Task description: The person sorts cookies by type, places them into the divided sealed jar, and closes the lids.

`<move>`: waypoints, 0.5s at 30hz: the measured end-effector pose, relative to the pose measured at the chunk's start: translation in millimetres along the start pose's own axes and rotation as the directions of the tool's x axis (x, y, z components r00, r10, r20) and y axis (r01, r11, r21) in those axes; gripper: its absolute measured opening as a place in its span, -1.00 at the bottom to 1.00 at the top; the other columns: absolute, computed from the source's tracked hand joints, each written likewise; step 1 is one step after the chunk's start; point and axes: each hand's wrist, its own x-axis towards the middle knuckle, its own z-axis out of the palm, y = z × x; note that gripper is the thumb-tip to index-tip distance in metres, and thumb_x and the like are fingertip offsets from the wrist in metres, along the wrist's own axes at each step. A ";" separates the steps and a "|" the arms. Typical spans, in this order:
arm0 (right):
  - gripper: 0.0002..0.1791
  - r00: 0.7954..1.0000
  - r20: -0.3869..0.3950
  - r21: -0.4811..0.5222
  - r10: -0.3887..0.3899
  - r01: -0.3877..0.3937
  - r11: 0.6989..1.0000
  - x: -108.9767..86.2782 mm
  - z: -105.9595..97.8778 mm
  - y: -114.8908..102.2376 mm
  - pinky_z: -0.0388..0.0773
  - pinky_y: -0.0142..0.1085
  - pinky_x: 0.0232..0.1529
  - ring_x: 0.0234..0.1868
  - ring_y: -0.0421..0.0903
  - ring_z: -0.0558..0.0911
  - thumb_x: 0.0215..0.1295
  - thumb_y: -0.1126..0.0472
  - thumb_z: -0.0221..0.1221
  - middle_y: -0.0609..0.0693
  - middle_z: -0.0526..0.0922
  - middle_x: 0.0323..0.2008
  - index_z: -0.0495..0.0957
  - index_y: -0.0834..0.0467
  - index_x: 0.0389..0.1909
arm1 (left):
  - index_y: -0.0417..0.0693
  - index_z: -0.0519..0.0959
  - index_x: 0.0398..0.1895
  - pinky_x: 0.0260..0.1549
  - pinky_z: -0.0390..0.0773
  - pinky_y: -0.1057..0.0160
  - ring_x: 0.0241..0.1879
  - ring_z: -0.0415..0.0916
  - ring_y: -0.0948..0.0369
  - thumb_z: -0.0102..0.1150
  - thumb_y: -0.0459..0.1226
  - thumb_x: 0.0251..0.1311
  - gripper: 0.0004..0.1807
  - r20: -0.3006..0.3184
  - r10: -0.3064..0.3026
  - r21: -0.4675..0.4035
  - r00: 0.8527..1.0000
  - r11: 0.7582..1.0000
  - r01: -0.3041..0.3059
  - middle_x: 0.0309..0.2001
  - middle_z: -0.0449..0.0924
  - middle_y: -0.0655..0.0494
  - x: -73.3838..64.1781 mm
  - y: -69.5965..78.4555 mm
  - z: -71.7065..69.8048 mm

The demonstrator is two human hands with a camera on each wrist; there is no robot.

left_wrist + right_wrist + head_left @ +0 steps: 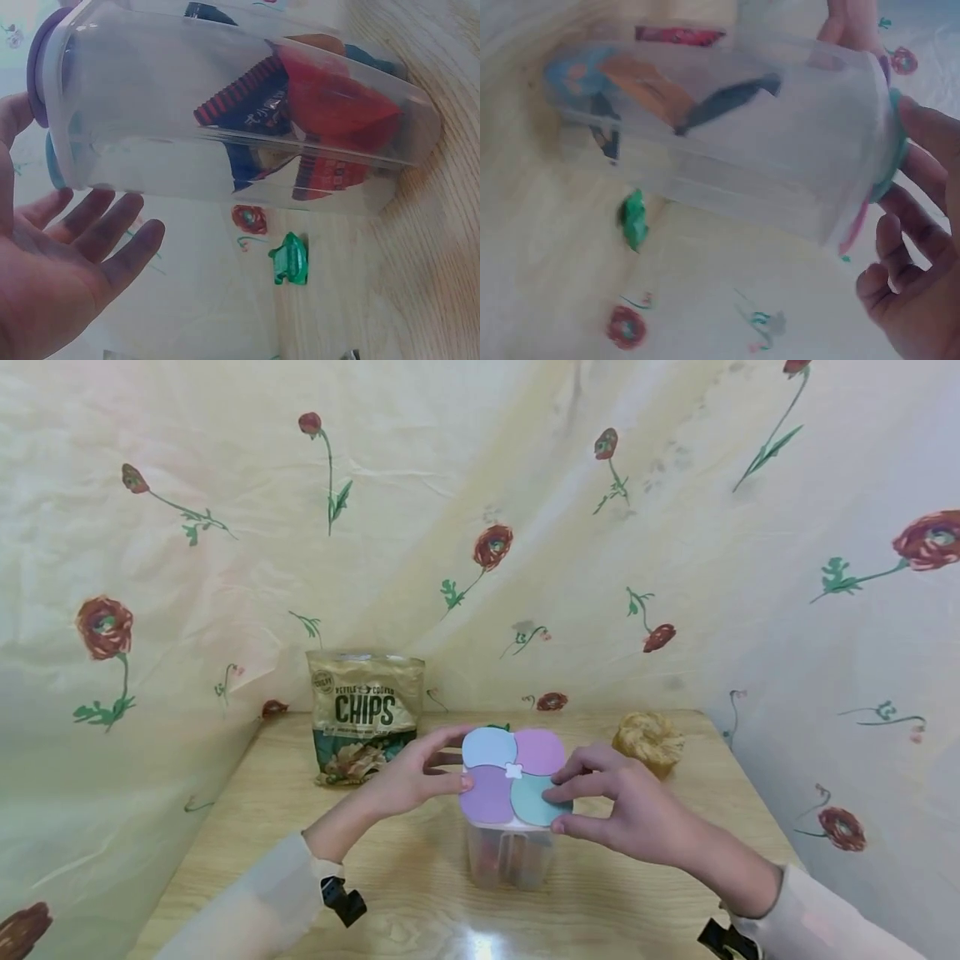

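A clear plastic storage container [491, 860] stands upright on the table under a four-part lid [487, 793] with pale blue, pink, purple and teal flaps. Through its walls, small wrapped snack packets [337, 105] show in the lower part. My left hand [416, 772] holds the lid at its left side, thumb by the purple flap, fingers reaching round the far edge. From the right, my right hand [637, 806] pinches the teal flap [536, 802], thumb at its edge and fingertips on top. In the right wrist view the teal flap [892, 150] lies between thumb and fingers.
A gold and green chips bag [365, 718] stands at the back left. A crinkled golden-brown item [649, 742] sits at the back right. Behind the container lies a green wrapped piece [290, 259]. Flower-printed cloth [405, 527] hangs round the wooden table [622, 910].
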 end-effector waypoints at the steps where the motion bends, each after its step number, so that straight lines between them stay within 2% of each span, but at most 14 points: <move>1: -0.66 1.000 -0.003 0.020 0.013 -0.013 1.000 -1.8 1.6 1.4 0.59 -0.36 -0.04 0.00 -0.22 0.58 0.08 0.10 0.55 -0.23 0.64 -0.05 0.78 -0.13 -0.08 | 0.13 0.26 0.56 0.33 0.43 -0.17 0.39 0.40 -0.13 0.34 -0.08 0.33 -0.23 -0.004 0.006 0.005 1.000 1.000 -0.006 0.44 0.35 0.01 -0.6 -0.4 -0.2; 5: -0.45 0.996 -0.023 0.138 0.087 -0.083 0.987 -9.8 6.7 14.2 0.55 -0.32 -0.05 0.07 -0.15 0.55 0.08 0.17 0.55 -0.10 0.59 0.14 0.66 -0.03 0.15 | 0.14 0.20 0.58 0.35 0.40 -0.17 0.40 0.39 -0.12 0.30 -0.09 0.38 -0.23 -0.006 0.039 0.020 0.999 0.999 -0.039 0.47 0.30 0.01 -4.0 -7.2 1.5; 8: -0.17 0.988 -0.029 0.207 0.151 -0.142 0.968 -16.2 9.5 28.0 0.56 -0.25 -0.04 0.15 -0.07 0.55 0.04 0.24 0.56 -0.02 0.50 0.29 0.46 0.07 0.37 | 0.20 0.09 0.63 0.39 0.33 -0.17 0.46 0.31 -0.11 0.29 0.03 0.36 -0.13 0.019 0.072 0.023 0.997 0.997 -0.073 0.52 0.21 0.02 -7.6 -15.2 4.1; 11: 0.04 0.977 0.017 0.274 0.213 -0.210 0.939 -22.3 12.8 39.9 0.59 -0.17 0.11 0.31 0.03 0.52 0.02 0.29 0.56 0.01 0.37 0.45 0.25 0.08 0.53 | 0.32 -0.02 0.65 0.42 0.27 -0.20 0.50 0.23 -0.06 0.34 0.21 0.22 0.04 0.045 0.094 0.035 0.995 0.995 -0.096 0.56 0.13 0.09 -10.8 -21.0 6.7; 15: 0.11 0.962 0.103 0.371 0.254 -0.274 0.887 -27.0 19.6 49.5 0.56 -0.07 0.24 0.43 0.01 0.44 0.07 0.33 0.53 0.03 0.27 0.54 0.12 0.02 0.60 | 0.37 -0.07 0.66 0.42 0.26 -0.20 0.52 0.19 0.02 0.43 0.33 0.02 0.22 0.041 0.103 0.080 0.994 0.991 -0.106 0.58 0.11 0.19 -12.6 -23.9 10.2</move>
